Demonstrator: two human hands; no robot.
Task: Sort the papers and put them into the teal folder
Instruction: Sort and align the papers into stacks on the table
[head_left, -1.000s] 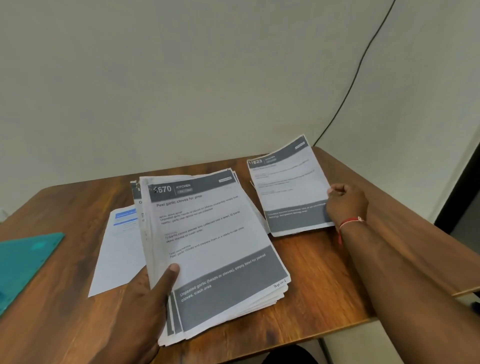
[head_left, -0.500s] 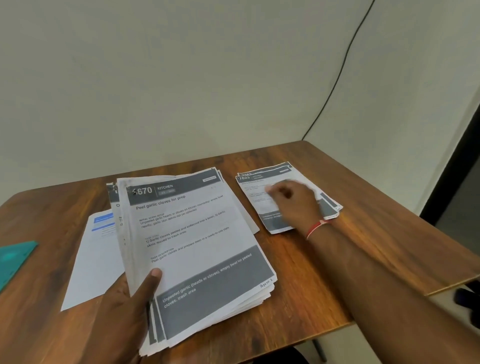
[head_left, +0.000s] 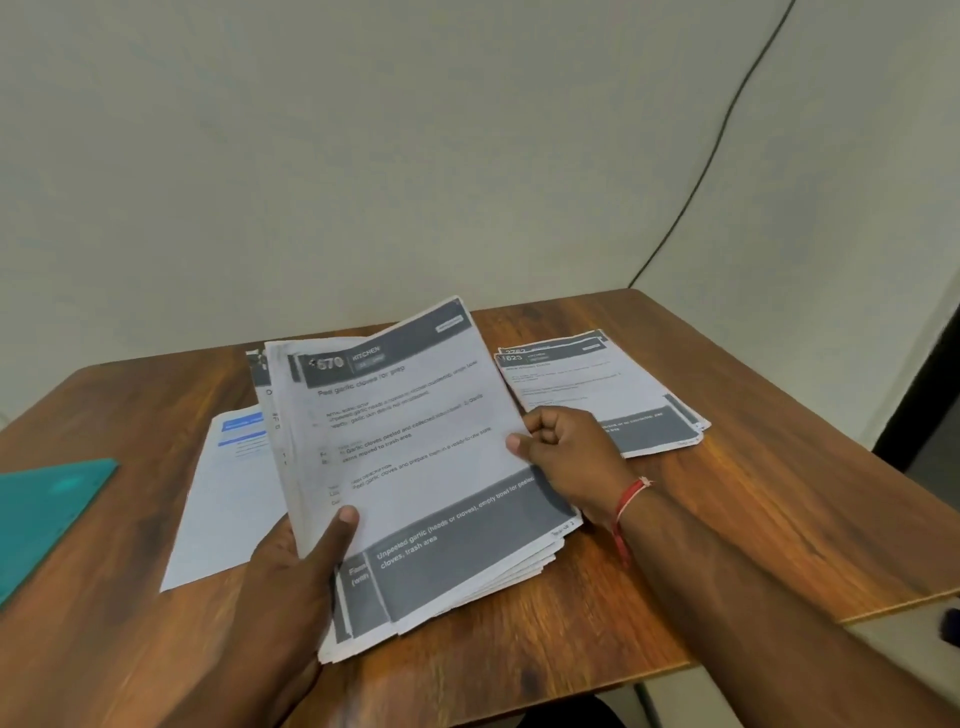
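Note:
A thick stack of printed papers (head_left: 457, 566) lies at the table's near middle. My left hand (head_left: 296, 582) grips its lower left corner, thumb on top. Its top sheet (head_left: 410, 431), headed "670 KITCHEN", is lifted at its right edge, pinched by my right hand (head_left: 566, 452). A small pile of sorted sheets (head_left: 597, 395), top one "623", lies flat to the right. The teal folder (head_left: 47, 514) rests at the table's left edge, partly out of view.
A white sheet with a blue header (head_left: 228, 499) lies left of the stack, partly under it. The wooden table (head_left: 753, 519) ends close on the right and near side. A black cable (head_left: 727, 119) runs down the wall corner.
My right hand laid the "623" sheet flat on the right pile, then moved left and took hold of the "670" top sheet's right edge, lifting it. The view shifted slightly.

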